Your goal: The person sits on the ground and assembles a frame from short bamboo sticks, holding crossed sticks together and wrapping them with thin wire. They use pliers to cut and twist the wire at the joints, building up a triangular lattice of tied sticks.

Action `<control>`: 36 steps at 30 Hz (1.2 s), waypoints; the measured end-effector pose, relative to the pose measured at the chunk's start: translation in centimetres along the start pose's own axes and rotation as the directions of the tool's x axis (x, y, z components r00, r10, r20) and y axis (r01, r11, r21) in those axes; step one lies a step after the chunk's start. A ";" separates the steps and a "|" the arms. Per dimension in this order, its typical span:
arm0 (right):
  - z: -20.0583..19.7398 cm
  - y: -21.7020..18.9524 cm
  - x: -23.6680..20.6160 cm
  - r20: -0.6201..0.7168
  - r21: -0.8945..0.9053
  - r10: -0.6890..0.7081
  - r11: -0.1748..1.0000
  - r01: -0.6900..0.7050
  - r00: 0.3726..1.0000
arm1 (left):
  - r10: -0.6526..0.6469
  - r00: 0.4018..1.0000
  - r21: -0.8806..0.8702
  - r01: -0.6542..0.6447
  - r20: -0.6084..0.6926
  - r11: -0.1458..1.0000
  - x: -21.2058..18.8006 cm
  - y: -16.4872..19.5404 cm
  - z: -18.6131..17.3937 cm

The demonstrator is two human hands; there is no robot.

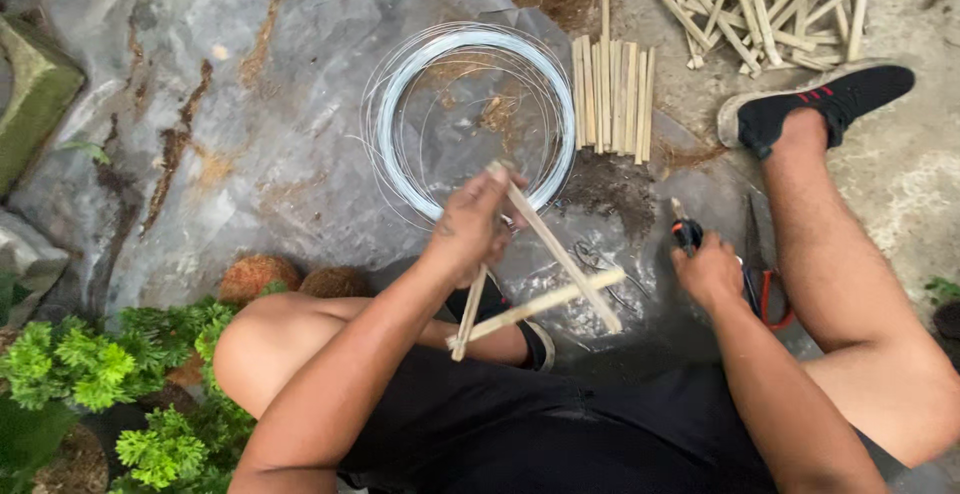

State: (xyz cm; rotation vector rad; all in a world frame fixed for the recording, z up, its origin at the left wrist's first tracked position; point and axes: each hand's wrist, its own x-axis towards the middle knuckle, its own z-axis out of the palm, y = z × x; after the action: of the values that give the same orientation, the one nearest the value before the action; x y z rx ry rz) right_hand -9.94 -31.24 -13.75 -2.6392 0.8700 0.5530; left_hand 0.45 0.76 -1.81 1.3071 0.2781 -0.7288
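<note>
A triangle of bamboo sticks [545, 274] is held up above a sheet of clear plastic [250, 104] spread on the ground, its three slats crossing at the corners. The left hand [470, 229] has its fingers clenched around the corner where two slats meet, near the top of the frame. The right hand [708, 269] rests lower and to the side, fingers grasping the dark handle of a pair of pliers [686, 232] whose tip points away from the person. Just beside that hand lie scissors with red handles [765, 289]. Beyond the frame sits a coil of thin wire [470, 119], and next to it a neat row of cut bamboo sticks [612, 94]. A loose heap of more sticks [770, 4] lies farther off, near a black shoe [820, 102]. Green plants [110, 374] grow at the person's left knee.
</note>
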 end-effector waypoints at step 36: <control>0.7 -11.7 -6.4 -0.166 0.984 -0.306 0.014 0.179 0.937 | 0.835 0.520 0.721 -0.506 -0.182 0.473 2.6 0.3 -2.8</control>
State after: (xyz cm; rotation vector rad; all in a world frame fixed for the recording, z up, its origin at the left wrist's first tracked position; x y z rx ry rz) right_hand -7.68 -18.76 -9.55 -1.2779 0.3941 -0.1143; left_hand 3.17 2.53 -3.77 2.0365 -0.1185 0.3547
